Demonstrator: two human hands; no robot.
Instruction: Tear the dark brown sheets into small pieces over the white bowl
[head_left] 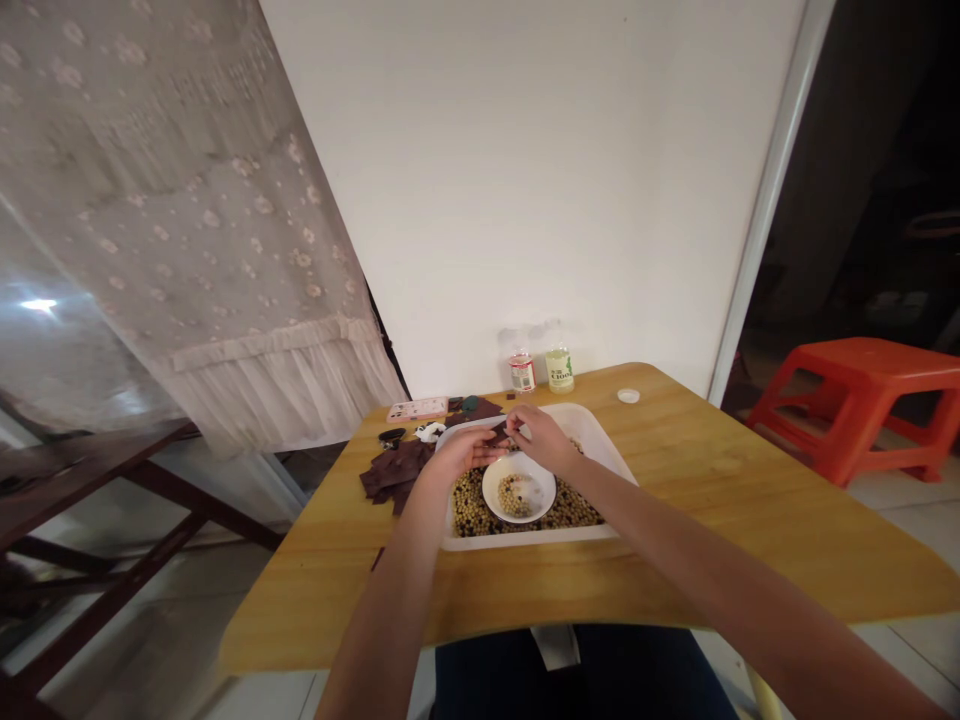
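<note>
Over the far side of a white tray (626, 468), my left hand (466, 452) holds a small dark brown piece (496, 434), thin like cloth or leather, against its fingers. My right hand (538, 437) pinches at the right end of the same piece, fingertips pressed together; anything smaller between them is too small to make out. Just below both hands stands a white bowl (553, 492) with pale beads (514, 494) in its bottom. Around the bowl, pale and dark beads (469, 508) cover the tray's floor. Left of the tray lies a pile of dark brown pieces (390, 474).
Two bottles, one red-labelled (522, 372) and one green-labelled (559, 370), stand against the wall. A pink phone (417, 409) lies at the wooden table's (720, 500) back left, a white lid (628, 396) at the back right. An orange stool (862, 400) stands to the right.
</note>
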